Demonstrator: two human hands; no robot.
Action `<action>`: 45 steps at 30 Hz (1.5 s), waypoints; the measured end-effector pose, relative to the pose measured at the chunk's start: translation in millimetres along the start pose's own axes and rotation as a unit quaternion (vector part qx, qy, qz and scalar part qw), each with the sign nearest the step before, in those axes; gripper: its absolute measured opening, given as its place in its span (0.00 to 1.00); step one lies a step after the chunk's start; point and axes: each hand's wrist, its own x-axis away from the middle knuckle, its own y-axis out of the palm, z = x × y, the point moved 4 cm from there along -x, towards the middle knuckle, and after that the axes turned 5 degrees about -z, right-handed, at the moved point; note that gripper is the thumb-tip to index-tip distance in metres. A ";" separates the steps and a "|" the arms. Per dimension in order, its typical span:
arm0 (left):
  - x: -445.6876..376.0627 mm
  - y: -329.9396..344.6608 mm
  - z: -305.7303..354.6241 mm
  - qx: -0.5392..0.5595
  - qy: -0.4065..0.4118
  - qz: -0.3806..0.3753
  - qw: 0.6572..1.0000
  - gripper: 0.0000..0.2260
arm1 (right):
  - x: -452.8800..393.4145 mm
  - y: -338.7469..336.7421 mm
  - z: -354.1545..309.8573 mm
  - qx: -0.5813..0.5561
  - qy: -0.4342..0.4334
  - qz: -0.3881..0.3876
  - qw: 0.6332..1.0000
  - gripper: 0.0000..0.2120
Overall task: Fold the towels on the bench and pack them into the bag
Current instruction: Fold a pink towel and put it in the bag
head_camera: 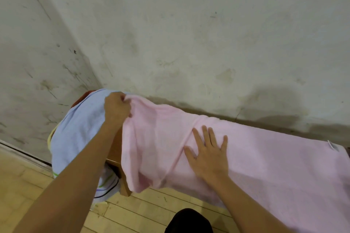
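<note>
Along the bench: the long pink terry towel (255,157) lies spread over the wooden bench (116,149), which stands against the stained wall (189,24); the towel's left end is lifted and its front edge hangs toward the plank floor (28,179).
Left hand: my left hand (117,107) pinches the pink towel's far left corner, fingers curled round the cloth, holding it up above the bench end.
Right hand: my right hand (209,153) lies flat on the towel's middle, fingers straight and spread, pressing it down.
Done so far: I judge this first fold only just begun; no crease is laid yet.
Left to do: fold this towel down, then the pale blue towel (79,125) heaped at the bench's left end.
Bag: striped white fabric (106,181) shows under the blue towel; whether that is the bag I cannot tell.
Packing: nothing visibly packed yet.
</note>
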 end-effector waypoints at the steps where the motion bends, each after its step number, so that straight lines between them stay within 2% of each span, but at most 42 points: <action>1: -8.5 -4.0 -4.4 0.033 -0.019 0.019 0.999 0.06 | 0.5 -0.1 -0.1 -0.008 -0.001 0.002 1.000 0.35; 3: -20.7 -1.1 -12.0 0.073 -0.005 0.024 0.997 0.06 | 1.4 -1.3 0.2 -0.020 -0.004 0.005 1.000 0.35; 6: -15.4 25.0 -12.3 0.044 0.114 -0.066 0.990 0.27 | 1.6 -1.1 0.4 -0.024 -0.002 0.006 1.000 0.34; 7: -9.8 37.8 -15.1 0.021 0.133 -0.099 0.986 0.30 | 1.7 -0.9 0.0 -0.024 -0.001 0.009 1.000 0.34; 9: 9.4 60.2 -18.9 -0.041 0.119 -0.149 0.981 0.32 | 2.4 -1.3 -0.6 -0.021 0.002 0.011 1.000 0.34; 11: 29.7 81.4 -28.1 -0.157 0.075 -0.199 0.964 0.35 | 2.3 -2.0 -1.1 -0.011 0.007 0.003 1.000 0.34; 13: 48.1 93.8 -38.5 -0.205 0.051 -0.225 0.951 0.36 | 1.7 -2.7 -1.1 -0.006 0.011 -0.002 1.000 0.35; 16: 70.5 90.9 -55.1 -0.203 0.051 -0.194 0.958 0.36 | 1.1 -0.9 -1.4 -0.007 0.014 0.001 1.000 0.35; 20: 101.4 57.9 -83.1 -0.161 0.040 -0.081 0.983 0.35 | 1.3 -1.1 -1.4 -0.007 0.011 0.002 1.000 0.35; 22: 110.2 43.8 -101.3 -0.147 0.019 -0.054 0.987 0.27 | 1.6 -2.1 -1.4 -0.002 0.009 -0.004 1.000 0.35; 25: 113.2 28.9 -115.0 -0.080 -0.029 -0.082 0.993 0.16 | 2.8 -3.0 -1.5 0.004 0.006 -0.016 1.000 0.34; 28: 111.8 16.6 -111.1 0.003 -0.069 -0.090 0.994 0.15 | 4.2 -3.5 -0.8 0.007 0.005 -0.020 1.000 0.34; 32: 98.3 0.1 -119.9 0.040 -0.107 -0.108 0.988 0.17 | 10.7 -2.1 2.3 0.010 0.012 -0.018 1.000 0.33; 35: 91.2 -6.5 -126.5 0.081 -0.109 -0.095 0.986 0.14 | 18.0 -0.6 7.5 0.003 0.038 -0.012 0.999 0.34; 42: 85.0 3.3 -118.2 -0.005 -0.026 -0.067 0.997 0.13 | 27.7 -0.6 20.9 -0.022 0.104 0.005 0.994 0.39; 45: 89.7 9.2 -114.3 -0.096 -0.001 -0.060 0.994 0.15 | 30.6 -1.7 26.0 -0.025 0.116 0.007 0.993 0.39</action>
